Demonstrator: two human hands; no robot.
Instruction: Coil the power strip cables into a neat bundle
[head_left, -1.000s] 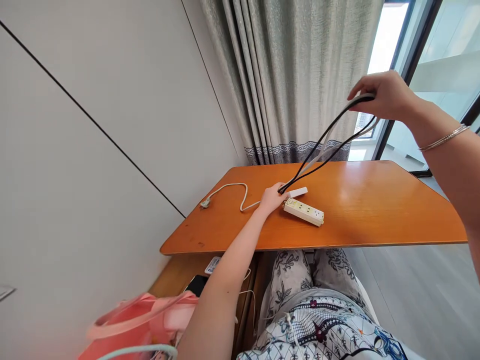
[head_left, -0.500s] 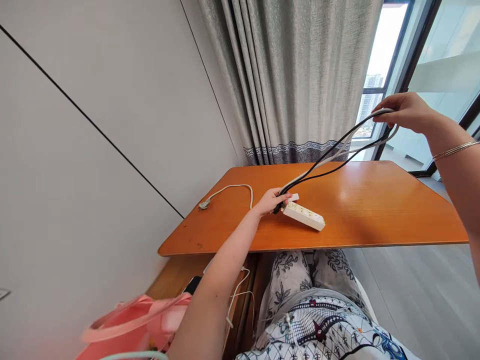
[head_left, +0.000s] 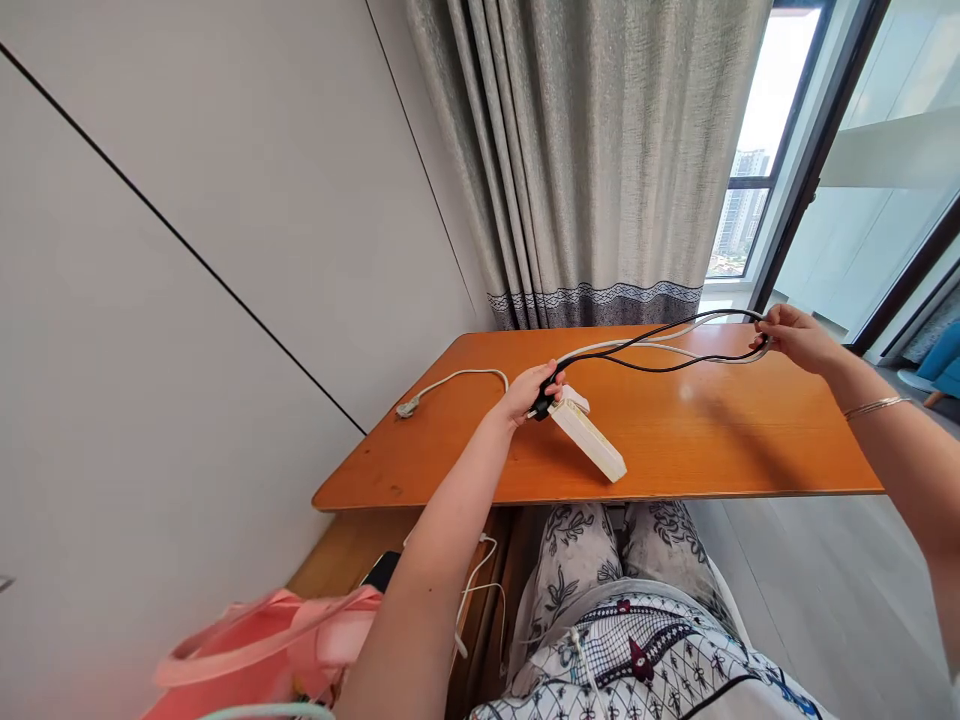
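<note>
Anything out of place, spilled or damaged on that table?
No spill shows. The power strip slants askew over the table, beside the left hand gripping the cables. Small dark marks near the table's front left corner break its even orange; stains or damage, I can't tell.

Pale wall is taking up my whole left, a grey curtain is hanging behind the orange-brown table, daylight's pouring through the window, grey floor is stretching below, and a blue seat is peeking in far right.

power strip's outlets indistinct, pink bag cropped
</note>
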